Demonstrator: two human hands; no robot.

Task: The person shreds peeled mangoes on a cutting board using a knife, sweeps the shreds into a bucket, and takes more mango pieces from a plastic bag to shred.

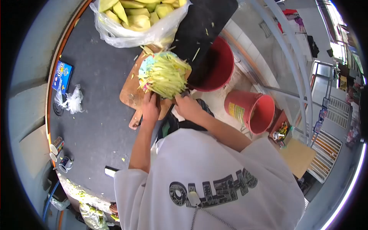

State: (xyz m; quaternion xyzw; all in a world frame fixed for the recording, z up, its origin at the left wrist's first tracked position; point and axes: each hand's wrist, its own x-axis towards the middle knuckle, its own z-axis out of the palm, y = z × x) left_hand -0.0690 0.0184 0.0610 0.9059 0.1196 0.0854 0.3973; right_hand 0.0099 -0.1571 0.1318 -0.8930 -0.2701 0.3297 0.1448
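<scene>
A heap of thin pale-green shreds [166,76], which look like fruit or vegetable, lies on a light-blue patterned plate [145,68]. Beneath the plate is a wooden cutting board [132,90] with a short handle. My left hand [150,106] is closed at the plate's near left edge, fingertips against the rim. At the near right edge my right hand [188,107] is closed, its fingertips partly hidden by the shreds. A small dark thing shows beside those fingers, too unclear to name. Beyond the plate stands a clear plastic bag [132,40] full of peeled green-yellow pieces [138,19].
Right of the black table [96,134] stand a dark red tub [224,73] and a red bucket [245,105]. On the table's left lie a blue box [62,76] and a crumpled plastic bag [74,99]. Cups [65,164] and a phone [110,171] are nearer me.
</scene>
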